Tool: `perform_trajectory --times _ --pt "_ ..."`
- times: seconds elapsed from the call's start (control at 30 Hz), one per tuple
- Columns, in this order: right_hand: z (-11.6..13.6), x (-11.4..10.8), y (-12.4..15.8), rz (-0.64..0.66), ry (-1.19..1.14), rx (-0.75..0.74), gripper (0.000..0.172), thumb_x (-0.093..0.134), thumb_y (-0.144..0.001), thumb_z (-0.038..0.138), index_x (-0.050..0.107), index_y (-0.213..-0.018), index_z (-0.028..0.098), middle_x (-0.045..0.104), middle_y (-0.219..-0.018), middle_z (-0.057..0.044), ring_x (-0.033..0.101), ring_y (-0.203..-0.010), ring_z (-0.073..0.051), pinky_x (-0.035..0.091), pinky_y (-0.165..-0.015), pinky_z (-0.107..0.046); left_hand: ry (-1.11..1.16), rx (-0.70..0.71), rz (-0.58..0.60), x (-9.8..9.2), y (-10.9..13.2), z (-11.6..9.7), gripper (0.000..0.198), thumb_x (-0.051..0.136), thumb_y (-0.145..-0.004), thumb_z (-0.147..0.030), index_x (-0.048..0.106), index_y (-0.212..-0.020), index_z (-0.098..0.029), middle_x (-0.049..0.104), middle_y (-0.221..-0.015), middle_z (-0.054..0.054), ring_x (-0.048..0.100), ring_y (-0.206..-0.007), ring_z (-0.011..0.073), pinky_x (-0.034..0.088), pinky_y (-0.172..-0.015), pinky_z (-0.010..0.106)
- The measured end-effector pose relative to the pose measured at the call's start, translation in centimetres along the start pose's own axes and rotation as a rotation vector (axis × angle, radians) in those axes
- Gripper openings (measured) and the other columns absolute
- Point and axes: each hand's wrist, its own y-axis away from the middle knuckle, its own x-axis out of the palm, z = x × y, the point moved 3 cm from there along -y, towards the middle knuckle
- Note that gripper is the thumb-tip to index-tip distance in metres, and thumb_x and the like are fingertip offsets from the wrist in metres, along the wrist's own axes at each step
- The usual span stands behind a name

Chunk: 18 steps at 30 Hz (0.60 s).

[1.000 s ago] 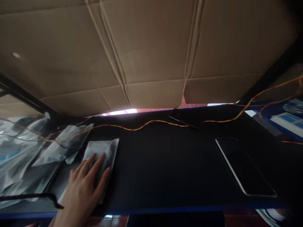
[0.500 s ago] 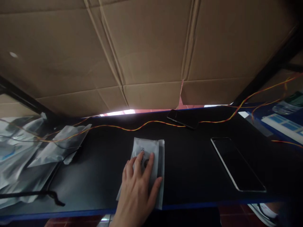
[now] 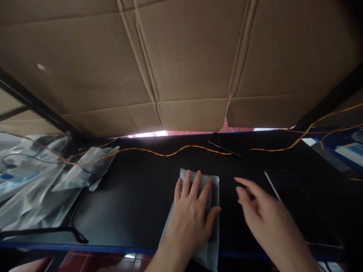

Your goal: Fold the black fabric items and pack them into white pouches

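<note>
My left hand (image 3: 190, 215) lies flat with fingers spread on a frosted plastic zip bag (image 3: 214, 238). The bag rests on the black tabletop, its lower end reaching over the front edge; what is inside is mostly covered by the hand. To the right of the bag, apart from it, my right hand (image 3: 265, 215) hovers with the index finger stretched out, the thumb near it and the other fingers curled. Nothing shows in its grasp. Partly behind that wrist lies a large dark-screened phone or tablet with a clear edge (image 3: 309, 207).
A smaller black phone (image 3: 224, 145) lies at the back, crossed by a twisted red-yellow wire (image 3: 147, 152). Several frosted bags (image 3: 87, 170) and a black strap (image 3: 42, 232) are at left. A cardboard sheet (image 3: 193, 68) rises behind the blue-edged black table (image 3: 127, 211).
My right hand has come into view at the right. The left hand has spread flatter over the bag, which appears further right as the view shifted.
</note>
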Motion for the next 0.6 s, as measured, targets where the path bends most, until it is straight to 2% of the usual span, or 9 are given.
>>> perform_trajectory --times 0.07,0.13,0.2,0.27,0.43,0.6 --pt "1.3 1.9 -2.8 0.135 -0.037 0.059 0.034 0.053 -0.11 0.046 0.075 -0.128 0.027 0.081 -0.101 -0.007 0.079 -0.09 -0.027 0.06 -0.079 -0.038 -0.012 0.0 0.007 1.0 0.0 0.0 0.069 0.062 -0.107 -0.046 0.044 -0.17 -0.023 0.038 -0.179 0.015 0.028 -0.166 0.0481 0.04 -0.123 0.076" --pt "2.4 3.6 -4.5 0.249 -0.101 0.079 0.039 0.044 -0.109 0.048 0.077 -0.11 0.026 0.079 -0.083 -0.005 0.078 -0.077 -0.026 0.055 -0.069 -0.034 -0.019 -0.008 -0.025 1.7 0.6 -0.1 0.072 0.057 -0.109 -0.044 0.034 -0.174 -0.024 0.033 -0.181 0.015 0.025 -0.168 0.0472 0.039 -0.123 0.078" --pt "3.4 4.7 -5.3 0.299 -0.159 0.038 0.042 0.042 -0.109 0.049 0.072 -0.089 0.027 0.074 -0.072 -0.002 0.073 -0.066 -0.022 0.049 -0.062 -0.031 -0.026 -0.02 -0.06 1.9 1.2 -0.1 0.074 0.054 -0.11 -0.04 0.025 -0.177 -0.028 0.027 -0.184 0.013 0.023 -0.169 0.0464 0.038 -0.123 0.08" --pt "4.0 5.3 -5.5 0.309 -0.191 0.006 0.042 0.042 -0.107 0.05 0.065 -0.08 0.027 0.071 -0.071 -0.001 0.07 -0.064 -0.02 0.046 -0.061 -0.029 -0.034 -0.038 -0.076 1.9 1.5 -0.1 0.075 0.053 -0.11 -0.036 0.02 -0.178 -0.033 0.024 -0.185 0.012 0.022 -0.169 0.0468 0.039 -0.121 0.082" --pt "4.4 5.9 -6.0 0.273 -0.156 0.013 0.038 0.045 -0.107 0.051 0.061 -0.081 0.027 0.071 -0.074 -0.003 0.067 -0.066 -0.02 0.041 -0.062 -0.029 -0.039 -0.054 -0.05 1.8 1.1 -0.2 0.071 0.051 -0.111 -0.034 0.024 -0.177 -0.037 0.032 -0.182 0.011 0.029 -0.166 0.0466 0.041 -0.119 0.082" --pt "5.0 5.8 -5.3 0.311 -0.102 -0.017 0.038 0.046 -0.106 0.037 0.047 -0.069 0.027 0.061 -0.063 0.0 0.056 -0.058 -0.017 0.032 -0.058 -0.03 -0.06 -0.121 -0.072 2.0 0.5 0.4 0.06 0.049 -0.112 -0.031 0.042 -0.171 -0.036 0.04 -0.179 0.011 0.035 -0.164 0.0464 0.042 -0.119 0.081"
